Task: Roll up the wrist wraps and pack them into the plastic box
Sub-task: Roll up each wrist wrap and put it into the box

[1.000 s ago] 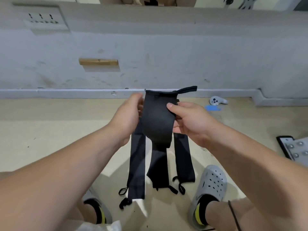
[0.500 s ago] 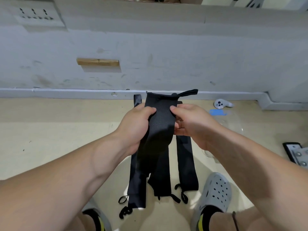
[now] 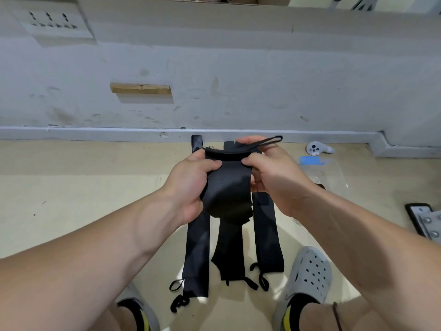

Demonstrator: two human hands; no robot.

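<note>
Held wrap (image 3: 226, 187): black woven strap, in the air between both hands, above the three wraps lying on the floor. Top edge folded over, rest sagging into a loose belly below the hands. Looks light, soft, no stiffness of its own; it drapes wherever it isn't pinched. Matte weave should grip fine, nothing fragile.

Left hand (image 3: 191, 185): curled closed around the wrap's left edge, thumb on top near the fold, fingers hidden behind the fabric. Right hand (image 3: 274, 173): thumb and fingers pinched on the right end of the fold. The thin loop (image 3: 270, 141) sticks out right of it, past the fingers.

Judgement: best hold is at the folded end, both edges pinched, roll toward the free tail under tension. Slack means a fat, loose roll that may spring open. Loop could snag or get buried; keep it outside.

Outward from the held wrap: three more floor wraps (image 3: 196, 254), flat and side by side under it, cords at their near ends, not yet rolled. Box (image 3: 327, 174), clear plastic with blue label, sits on the floor just right of the right hand, partly hidden behind it; can't tell if anything's inside. White controller (image 3: 316, 148) beyond the box near the wall. Grey clogs (image 3: 310, 275) below right and left of the floor wraps.
</note>
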